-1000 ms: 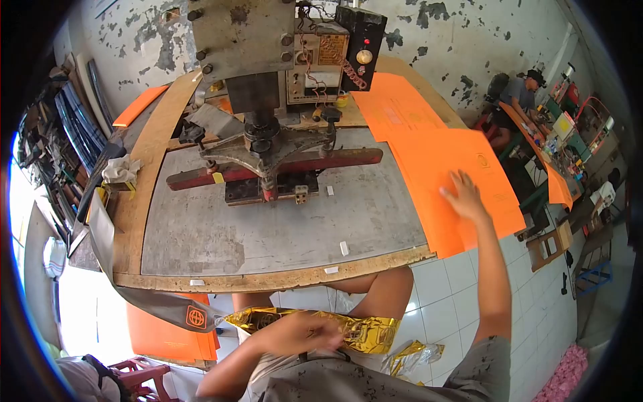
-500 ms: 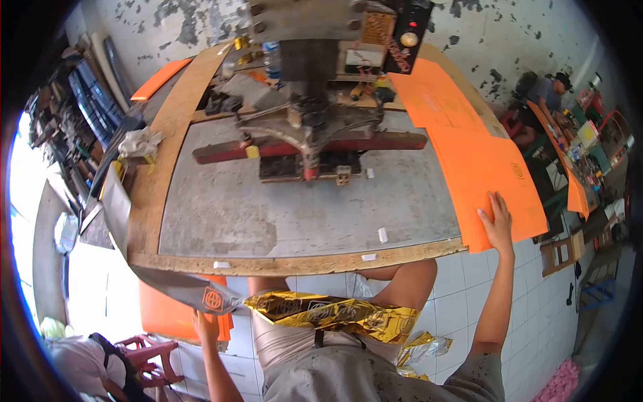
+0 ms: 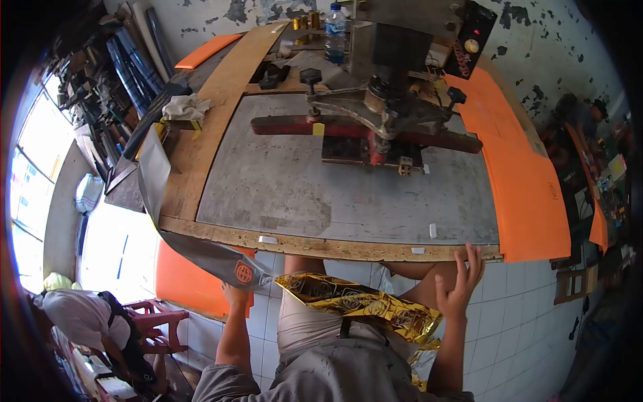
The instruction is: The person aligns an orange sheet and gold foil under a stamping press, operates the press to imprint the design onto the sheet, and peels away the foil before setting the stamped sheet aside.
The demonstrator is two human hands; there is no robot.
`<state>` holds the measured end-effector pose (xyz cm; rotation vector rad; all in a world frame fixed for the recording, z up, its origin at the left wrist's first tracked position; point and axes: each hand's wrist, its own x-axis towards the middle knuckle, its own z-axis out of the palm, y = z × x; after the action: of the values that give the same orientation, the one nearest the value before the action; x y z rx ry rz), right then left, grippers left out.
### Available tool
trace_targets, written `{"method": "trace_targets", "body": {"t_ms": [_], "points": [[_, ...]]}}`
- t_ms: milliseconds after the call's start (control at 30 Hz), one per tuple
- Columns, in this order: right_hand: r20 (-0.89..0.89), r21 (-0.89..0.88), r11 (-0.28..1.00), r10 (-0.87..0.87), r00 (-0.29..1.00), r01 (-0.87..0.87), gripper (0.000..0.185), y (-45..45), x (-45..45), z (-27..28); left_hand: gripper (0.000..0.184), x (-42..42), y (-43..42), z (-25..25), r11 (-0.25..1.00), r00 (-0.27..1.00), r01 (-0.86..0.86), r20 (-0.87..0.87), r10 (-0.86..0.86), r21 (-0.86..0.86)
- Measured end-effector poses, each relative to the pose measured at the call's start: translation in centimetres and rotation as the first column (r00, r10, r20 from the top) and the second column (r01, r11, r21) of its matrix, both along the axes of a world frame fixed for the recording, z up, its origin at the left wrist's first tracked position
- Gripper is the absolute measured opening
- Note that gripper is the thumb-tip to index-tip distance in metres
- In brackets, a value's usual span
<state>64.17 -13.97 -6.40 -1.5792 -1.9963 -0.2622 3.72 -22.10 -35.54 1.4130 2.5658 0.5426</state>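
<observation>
My right hand (image 3: 461, 285) is raised at the table's front edge with its fingers spread, holding nothing. It is left of the stack of orange sheets (image 3: 529, 201) on the table's right side. Below the table, my left hand (image 3: 234, 295) is at the edge of a lower orange stack (image 3: 191, 278); its fingertips are hidden, so its grip is unclear. A grey foil strip (image 3: 201, 254) with an orange round emblem hangs over the table's front left, just above that hand. Crumpled gold foil (image 3: 362, 305) lies across my lap.
A press (image 3: 382, 107) with a red crossbar stands over the grey plate (image 3: 268, 187). White pieces (image 3: 268, 240) sit along the wooden front edge. A water bottle (image 3: 335, 33) is at the back. One person (image 3: 87, 321) is at lower left, another at far right.
My right hand has left the orange sheets on the table and moved left to the front edge. My left hand remains by the lower orange stack. The view has turned to the left.
</observation>
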Motion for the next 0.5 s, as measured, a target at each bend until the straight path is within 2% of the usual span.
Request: {"method": "trace_targets", "body": {"t_ms": [67,167,267,367,467,500], "points": [[-0.066,0.04,0.999,-0.035,0.997,0.037,0.063,0.1,-1.1,-1.8,0.059,1.2,-1.3,0.7,0.999,0.982,0.007,-0.188,-0.016,-0.045],[-0.094,0.106,0.991,-0.074,0.993,0.084,0.065,0.7,-2.1,-2.7,0.06,0.5,-1.6,-1.2,1.0,0.993,-0.007,-0.115,0.009,0.017],[-0.107,0.154,0.983,-0.085,0.991,0.101,0.065,1.3,-2.8,-2.7,0.056,0.1,-1.9,-0.9,0.994,0.99,0.077,-0.121,-0.067,0.076],[-0.095,0.152,0.983,-0.089,0.991,0.103,0.064,1.2,-2.4,-3.0,0.044,-0.2,-2.6,0.5,0.988,0.994,0.102,-0.039,-0.099,0.112],[-0.094,0.142,0.985,-0.089,0.992,0.102,0.064,1.2,-2.3,-3.1,0.032,-0.4,-2.4,2.3,0.998,0.993,0.021,0.113,-0.027,0.058],[-0.098,0.144,0.985,-0.086,0.991,0.1,0.063,1.2,-2.4,-3.0,0.029,-0.8,-2.6,2.0,0.999,0.995,0.01,0.099,-0.015,0.051]]}}
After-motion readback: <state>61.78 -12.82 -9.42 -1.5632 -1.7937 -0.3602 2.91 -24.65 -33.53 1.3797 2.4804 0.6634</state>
